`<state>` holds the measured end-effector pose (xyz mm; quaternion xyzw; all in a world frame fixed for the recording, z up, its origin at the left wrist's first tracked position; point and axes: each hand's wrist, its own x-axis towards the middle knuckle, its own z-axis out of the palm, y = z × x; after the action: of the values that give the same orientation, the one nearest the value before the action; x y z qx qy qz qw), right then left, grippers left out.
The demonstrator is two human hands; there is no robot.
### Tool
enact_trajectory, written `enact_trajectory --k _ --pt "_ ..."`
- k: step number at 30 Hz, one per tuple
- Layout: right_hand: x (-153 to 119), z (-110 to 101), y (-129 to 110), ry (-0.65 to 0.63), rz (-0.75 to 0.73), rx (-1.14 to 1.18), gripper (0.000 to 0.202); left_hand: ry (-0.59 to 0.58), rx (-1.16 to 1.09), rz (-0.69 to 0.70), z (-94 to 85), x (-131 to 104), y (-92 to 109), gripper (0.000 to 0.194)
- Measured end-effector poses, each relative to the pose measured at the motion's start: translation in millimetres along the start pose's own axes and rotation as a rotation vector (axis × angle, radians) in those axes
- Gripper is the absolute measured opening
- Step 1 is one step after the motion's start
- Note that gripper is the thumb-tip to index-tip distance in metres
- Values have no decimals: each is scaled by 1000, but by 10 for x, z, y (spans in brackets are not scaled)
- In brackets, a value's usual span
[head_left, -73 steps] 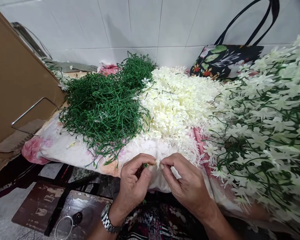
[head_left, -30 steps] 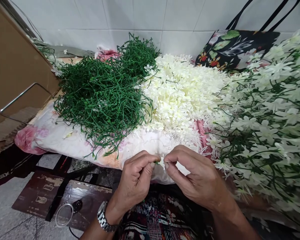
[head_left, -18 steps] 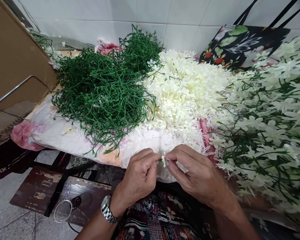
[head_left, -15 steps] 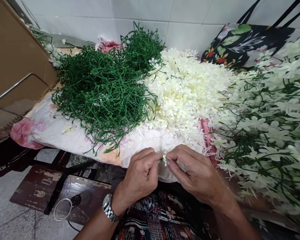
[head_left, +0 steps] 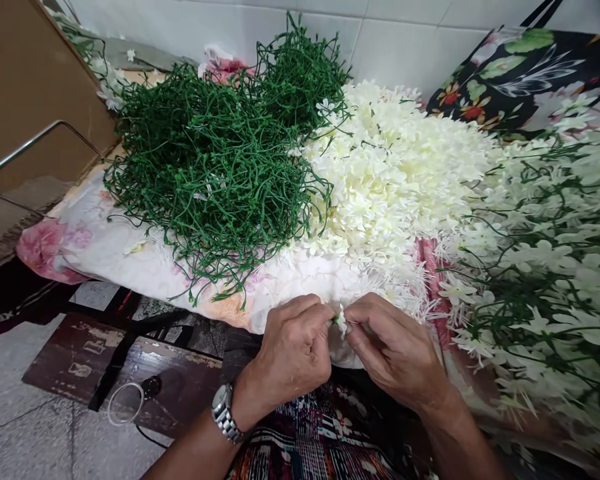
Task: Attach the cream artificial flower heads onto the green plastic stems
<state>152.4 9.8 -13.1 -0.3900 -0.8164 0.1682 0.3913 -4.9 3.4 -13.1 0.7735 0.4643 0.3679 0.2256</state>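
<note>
Compared with the earliest frame, the left hand (head_left: 297,347) is now turned with its knuckles upward and its fingers curled tighter; the head view has tilted down, so the piles sit higher in it.

Left hand: closed in a pinch. Thumb and forefinger grip a small green tip (head_left: 336,320), mostly covered by the fingers. The remaining fingers are folded toward the palm.

Right hand (head_left: 397,353): thumb and forefinger almost together, pinching a thin strand (head_left: 351,323), too small to identify. The remaining fingers are loosely curled; their exact position cannot be told.

White flower (head_left: 342,320): located between the fingertips of both hands, above the near edge of the floral cloth (head_left: 155,273). The green tip is on its left side and the thin strand on its right side.

Surrounding items:
- Green stem pile (head_left: 220,167): tangled, on the cloth, beyond the hands and to the left.
- Loose blossom pile (head_left: 390,180): white to pale yellow, beside the green stem pile and touching it.
- Stemmed white flowers (head_left: 555,287): massed at the right side.
- Black floral bag (head_left: 515,80): behind the blossoms, near the tiled wall (head_left: 395,47).
- Cardboard panel (head_left: 30,73): far left, with a bent metal rod (head_left: 25,152) in front.
- Wristwatch (head_left: 224,412): worn on the left wrist.
- Brown board (head_left: 180,373): lower left, below the cloth, near a pale ring (head_left: 111,408).
</note>
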Motion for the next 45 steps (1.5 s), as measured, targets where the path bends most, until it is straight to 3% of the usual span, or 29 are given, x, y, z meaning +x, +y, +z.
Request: enact_trajectory --k 16,37,40,45 --pt "11 5 -8 -34 55 19 14 -6 114 14 26 13 15 25" --pt "-29 71 23 -55 23 -75 15 39 211 5 82 29 38 25" --pt "-30 84 25 -23 -9 -90 14 32 144 -20 67 25 25 25" --pt "-16 0 -34 75 -5 -31 9 95 -154 -76 -16 -2 -9 23"
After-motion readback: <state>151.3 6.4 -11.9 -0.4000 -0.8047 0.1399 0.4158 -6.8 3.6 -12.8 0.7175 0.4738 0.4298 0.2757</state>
